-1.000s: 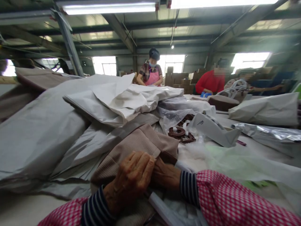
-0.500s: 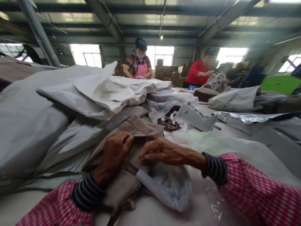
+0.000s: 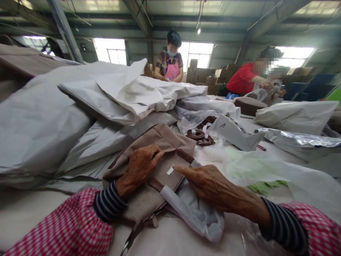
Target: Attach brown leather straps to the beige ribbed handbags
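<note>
A brown ribbed handbag (image 3: 144,202) lies on the table in front of me, its zipper side toward me. My left hand (image 3: 142,165) rests on the bag's upper part, fingers curled and thumb closed at the front pocket's top edge. Between my hands shows a small silver metal plate (image 3: 170,170) on the pocket. The index finger of my right hand (image 3: 204,181) stretches out to the plate's upper right corner; its other fingers are partly hidden. Beneath that hand, a handle (image 3: 186,209) wrapped in white plastic curves off the bag. A brown strap (image 3: 134,236) hangs toward me.
White-wrapped bundles (image 3: 106,96) pile up at left and behind. Coiled brown straps (image 3: 197,135) lie beyond the bag, beside a white box-like piece (image 3: 234,131). Thin plastic sheets (image 3: 255,167) spread at right. Two co-workers (image 3: 172,60) stand across the table.
My right hand has drawn back to the right, uncovering the silver plate, and now only its index finger reaches it. My left hand stays at the pocket edge. The view has shifted.
</note>
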`<state>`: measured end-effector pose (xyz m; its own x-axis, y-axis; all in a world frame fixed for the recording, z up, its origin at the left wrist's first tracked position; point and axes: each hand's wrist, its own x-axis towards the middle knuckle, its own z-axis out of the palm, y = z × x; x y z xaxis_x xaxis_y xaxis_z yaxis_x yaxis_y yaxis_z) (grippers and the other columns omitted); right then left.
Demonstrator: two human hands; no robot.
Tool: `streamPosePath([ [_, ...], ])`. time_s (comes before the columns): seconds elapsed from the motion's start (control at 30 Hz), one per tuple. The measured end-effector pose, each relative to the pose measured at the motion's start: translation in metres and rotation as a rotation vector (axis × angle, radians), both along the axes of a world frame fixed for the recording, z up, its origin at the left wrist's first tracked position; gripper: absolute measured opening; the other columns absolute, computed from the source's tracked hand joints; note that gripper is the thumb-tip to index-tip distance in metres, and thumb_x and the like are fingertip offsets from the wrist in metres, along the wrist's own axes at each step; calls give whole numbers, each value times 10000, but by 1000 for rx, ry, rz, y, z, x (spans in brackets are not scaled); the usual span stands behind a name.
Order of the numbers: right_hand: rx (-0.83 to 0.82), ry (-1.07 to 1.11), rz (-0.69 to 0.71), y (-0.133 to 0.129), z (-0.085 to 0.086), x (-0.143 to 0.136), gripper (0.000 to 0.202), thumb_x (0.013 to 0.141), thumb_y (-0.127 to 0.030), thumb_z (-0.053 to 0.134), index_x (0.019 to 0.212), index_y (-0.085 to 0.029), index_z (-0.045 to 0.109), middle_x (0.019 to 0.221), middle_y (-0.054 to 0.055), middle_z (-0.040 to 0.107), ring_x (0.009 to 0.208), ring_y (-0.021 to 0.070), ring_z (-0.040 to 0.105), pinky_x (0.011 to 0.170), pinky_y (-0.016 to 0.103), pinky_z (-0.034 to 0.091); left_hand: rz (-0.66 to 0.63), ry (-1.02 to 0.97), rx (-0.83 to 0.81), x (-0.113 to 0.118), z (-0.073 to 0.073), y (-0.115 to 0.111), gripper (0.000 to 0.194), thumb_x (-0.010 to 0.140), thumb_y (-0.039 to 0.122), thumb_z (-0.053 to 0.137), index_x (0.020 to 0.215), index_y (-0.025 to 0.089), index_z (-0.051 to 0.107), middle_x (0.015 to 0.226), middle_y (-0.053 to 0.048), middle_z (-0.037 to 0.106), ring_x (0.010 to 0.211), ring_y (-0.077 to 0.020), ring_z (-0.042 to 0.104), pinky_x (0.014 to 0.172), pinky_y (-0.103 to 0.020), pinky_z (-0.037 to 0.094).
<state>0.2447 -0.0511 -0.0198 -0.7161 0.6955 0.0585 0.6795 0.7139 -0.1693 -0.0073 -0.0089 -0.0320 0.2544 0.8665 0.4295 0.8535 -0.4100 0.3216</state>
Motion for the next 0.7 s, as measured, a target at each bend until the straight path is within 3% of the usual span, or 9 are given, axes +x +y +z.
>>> streamPosePath([
  [0.13, -37, 2, 12, 7, -6, -10, 553, 963, -150, 467, 1508, -217, 534, 790, 38, 714, 641, 180, 601, 593, 301, 325, -29, -43, 27, 0, -3, -1, 210, 1026, 248, 600, 850, 162, 677, 860, -39, 749, 770, -198, 681, 718, -314, 408],
  [0.33, -187, 144, -12, -4, -5, -3, 371, 971, -188, 493, 1264, -263, 708, 870, 35, 742, 726, 175, 667, 693, 278, 464, -65, -69, 88, 0, -8, -2, 206, 1027, 241, 609, 845, 162, 665, 841, -26, 724, 766, -192, 674, 715, -318, 405],
  [0.53, -189, 182, -159, -5, -8, -4, 537, 1003, -244, 443, 1530, -224, 544, 972, 84, 760, 876, 238, 714, 832, 375, 557, -77, -63, 98, 0, -11, -2, 213, 1031, 251, 609, 848, 164, 672, 832, -24, 717, 764, -197, 672, 709, -319, 394],
  [0.7, -189, 134, -156, -5, -8, -9, 538, 981, -227, 458, 1500, -275, 596, 964, 79, 761, 865, 240, 719, 837, 390, 563, -66, -57, 93, 1, -11, -3, 210, 1030, 242, 601, 854, 153, 671, 842, -33, 713, 790, -213, 684, 718, -330, 402],
])
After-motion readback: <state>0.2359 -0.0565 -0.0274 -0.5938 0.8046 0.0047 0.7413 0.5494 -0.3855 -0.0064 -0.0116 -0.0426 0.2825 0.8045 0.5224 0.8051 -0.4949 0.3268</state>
